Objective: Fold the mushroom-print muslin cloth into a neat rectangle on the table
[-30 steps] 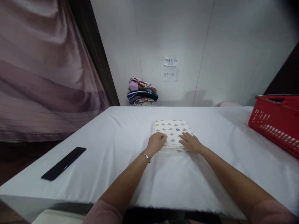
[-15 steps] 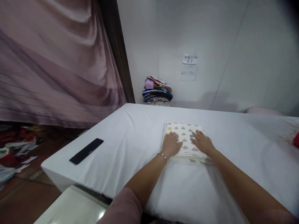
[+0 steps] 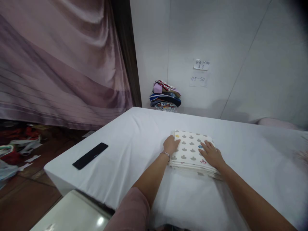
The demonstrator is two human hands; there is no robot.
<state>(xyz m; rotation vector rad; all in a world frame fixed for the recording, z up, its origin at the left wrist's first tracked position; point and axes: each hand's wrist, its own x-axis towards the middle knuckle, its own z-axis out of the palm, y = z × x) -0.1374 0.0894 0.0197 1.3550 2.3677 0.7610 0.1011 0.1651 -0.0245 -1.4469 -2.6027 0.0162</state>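
Observation:
A folded white cloth (image 3: 189, 150) with grey printed shapes and a few coloured ones lies flat on the white-covered table (image 3: 120, 138). At its left edge is my left hand (image 3: 171, 145), closed on the side of the stack, with the thumb on top and the other fingers partly hidden. My right hand (image 3: 211, 154) rests on the right part of the cloth, its fingers spread and stretched out over the printed top. Several layers show along the near edge of the cloth.
A black flat object (image 3: 90, 156), perhaps a phone, lies on the table at the left. Behind the far edge stands a pile of folded fabrics (image 3: 165, 96) against the wall. A pink curtain (image 3: 60, 64) hangs at left; a pale glossy surface (image 3: 72, 213) is at the lower left.
My left hand has slid from the top of the cloth to its left edge and curled there. My right hand stays spread on the right part. The view has shifted slightly.

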